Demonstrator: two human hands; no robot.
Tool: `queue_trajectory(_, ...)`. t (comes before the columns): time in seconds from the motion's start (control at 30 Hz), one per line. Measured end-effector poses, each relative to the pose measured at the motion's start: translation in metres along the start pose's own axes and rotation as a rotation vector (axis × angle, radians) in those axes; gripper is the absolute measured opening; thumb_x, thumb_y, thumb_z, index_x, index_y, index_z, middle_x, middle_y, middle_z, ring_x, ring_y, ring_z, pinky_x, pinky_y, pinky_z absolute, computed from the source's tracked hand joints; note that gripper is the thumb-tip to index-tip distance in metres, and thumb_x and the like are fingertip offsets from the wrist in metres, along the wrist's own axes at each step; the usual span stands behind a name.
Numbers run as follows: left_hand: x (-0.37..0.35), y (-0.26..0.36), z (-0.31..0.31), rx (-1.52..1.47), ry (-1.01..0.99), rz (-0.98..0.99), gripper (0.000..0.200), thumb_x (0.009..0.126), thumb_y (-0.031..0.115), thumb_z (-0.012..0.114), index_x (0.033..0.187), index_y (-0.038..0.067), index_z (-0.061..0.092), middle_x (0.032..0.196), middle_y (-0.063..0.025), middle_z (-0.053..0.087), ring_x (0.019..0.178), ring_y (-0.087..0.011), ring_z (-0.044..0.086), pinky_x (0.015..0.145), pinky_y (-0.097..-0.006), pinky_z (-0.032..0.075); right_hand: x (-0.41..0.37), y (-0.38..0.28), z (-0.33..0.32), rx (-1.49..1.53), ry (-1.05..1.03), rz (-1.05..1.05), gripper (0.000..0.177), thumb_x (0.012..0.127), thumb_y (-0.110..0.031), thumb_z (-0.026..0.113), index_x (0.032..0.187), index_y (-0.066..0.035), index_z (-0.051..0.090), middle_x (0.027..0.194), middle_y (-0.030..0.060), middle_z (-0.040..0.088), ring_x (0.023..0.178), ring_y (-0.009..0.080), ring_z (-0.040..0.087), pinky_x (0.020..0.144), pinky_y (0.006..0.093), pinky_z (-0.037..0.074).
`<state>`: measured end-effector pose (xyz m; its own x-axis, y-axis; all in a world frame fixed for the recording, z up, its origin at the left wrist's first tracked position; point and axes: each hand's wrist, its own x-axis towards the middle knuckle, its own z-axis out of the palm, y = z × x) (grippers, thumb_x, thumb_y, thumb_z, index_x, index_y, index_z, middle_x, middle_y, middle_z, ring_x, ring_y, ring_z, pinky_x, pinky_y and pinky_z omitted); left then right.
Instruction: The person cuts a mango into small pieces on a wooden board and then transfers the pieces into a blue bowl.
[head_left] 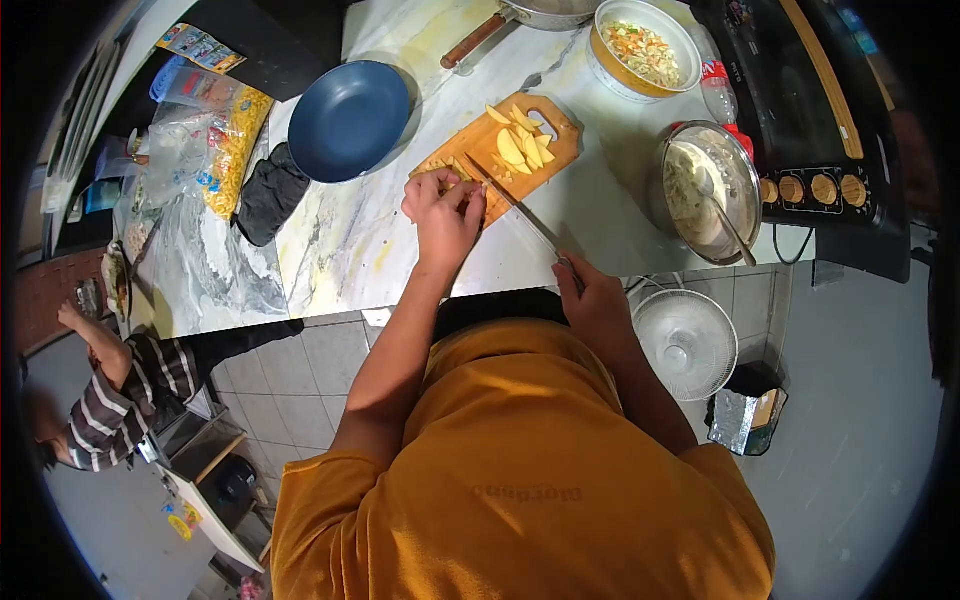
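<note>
A wooden cutting board [563, 133] lies at an angle on the marble-patterned counter. Pale yellow potato slices [513, 150] are piled on its far right part. My left hand [445, 215] presses with curled fingers on small potato pieces [456, 168] at the board's near left end; the fingers partly hide them. In my right hand [590, 295] is the handle of a knife [528, 217]. Its blade points up and left, with the tip on the board close to my left fingertips.
A blue plate [349, 122] stands left of the board, near a black cloth [270, 195] and a bag of yellow pasta [238, 150]. To the right are a bowl of chopped vegetables [645, 55], a steel bowl with a spoon [708, 195] and an oven [800, 110]. Another person [115, 400] is at left.
</note>
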<state>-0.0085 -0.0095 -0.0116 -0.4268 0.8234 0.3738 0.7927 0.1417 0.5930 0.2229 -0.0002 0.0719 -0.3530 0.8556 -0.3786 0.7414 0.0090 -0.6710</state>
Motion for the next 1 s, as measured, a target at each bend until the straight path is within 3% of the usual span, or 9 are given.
queue_trajectory(0.23, 0.002, 0.002, 0.000, 0.019, -0.002, -0.007, 0.010, 0.080, 0.019, 0.079, 0.088, 0.013, 0.079, 0.105, -0.0041, 0.058, 0.112, -0.0288, 0.046, 0.095, -0.0435, 0.032, 0.001, 0.008, -0.005, -0.008, -0.031, 0.010, 0.035, 0.099, -0.035, 0.059, 0.114, -0.005, 0.069, 0.080, 0.0214, 0.069, 0.079, 0.0399, 0.069, 0.071, 0.0454, 0.053)
queue_trajectory(0.3, 0.003, 0.003, -0.003, 0.008, 0.016, 0.000, 0.008, 0.077, 0.014, 0.079, 0.084, 0.011, 0.077, 0.104, -0.0046, 0.058, 0.112, -0.0288, 0.046, 0.093, -0.0439, 0.033, -0.002, 0.007, -0.008, -0.002, -0.009, -0.006, 0.035, 0.099, -0.035, 0.059, 0.114, -0.005, 0.069, 0.080, 0.0212, 0.069, 0.078, 0.0397, 0.069, 0.070, 0.0451, 0.053)
queue_trajectory(0.4, 0.002, 0.000, -0.005, 0.025, 0.012, 0.024, 0.012, 0.074, 0.015, 0.079, 0.086, 0.012, 0.077, 0.104, -0.0052, 0.058, 0.113, -0.0294, 0.046, 0.093, -0.0449, 0.033, -0.006, 0.002, -0.017, 0.029, -0.073, 0.099, 0.035, 0.099, -0.034, 0.058, 0.116, -0.004, 0.068, 0.080, 0.0204, 0.070, 0.079, 0.0395, 0.069, 0.071, 0.0430, 0.053)
queue_trajectory(0.47, 0.002, 0.000, -0.006, 0.018, 0.010, 0.023, 0.015, 0.074, 0.017, 0.079, 0.088, 0.013, 0.076, 0.105, -0.0053, 0.058, 0.113, -0.0297, 0.046, 0.093, -0.0450, 0.033, -0.004, 0.010, -0.012, 0.092, 0.016, 0.014, 0.038, 0.098, -0.032, 0.063, 0.118, 0.000, 0.069, 0.072, 0.0140, 0.068, 0.060, 0.0125, 0.060, 0.061, 0.0298, 0.048)
queue_trajectory(0.5, 0.004, 0.000, -0.006, 0.013, 0.010, 0.022, 0.017, 0.074, 0.019, 0.079, 0.090, 0.013, 0.076, 0.105, -0.0055, 0.058, 0.112, -0.0300, 0.046, 0.093, -0.0452, 0.033, -0.004, 0.007, -0.014, 0.093, 0.018, 0.013, 0.038, 0.098, -0.032, 0.063, 0.118, 0.000, 0.069, 0.072, 0.0140, 0.068, 0.060, 0.0125, 0.060, 0.061, 0.0298, 0.048)
queue_trajectory(0.57, 0.005, 0.002, -0.006, 0.012, 0.002, 0.024, 0.019, 0.074, 0.021, 0.079, 0.091, 0.013, 0.076, 0.105, -0.0056, 0.058, 0.112, -0.0301, 0.045, 0.093, -0.0451, 0.032, -0.002, -0.001, -0.020, 0.069, -0.021, 0.099, 0.036, 0.099, -0.035, 0.058, 0.116, -0.004, 0.069, 0.084, 0.0203, 0.071, 0.081, 0.0359, 0.072, 0.072, 0.0408, 0.054)
queue_trajectory(1.0, 0.018, 0.015, 0.011, 0.066, -0.065, 0.003, 0.026, 0.076, 0.031, 0.081, 0.097, 0.015, 0.076, 0.111, -0.0058, 0.056, 0.114, -0.0299, 0.043, 0.095, -0.0443, 0.031, 0.009, 0.015, -0.030, 0.022, 0.025, 0.121, 0.043, 0.096, -0.040, 0.060, 0.118, -0.005, 0.070, 0.092, 0.0197, 0.074, 0.088, 0.0333, 0.073, 0.079, 0.0389, 0.055)
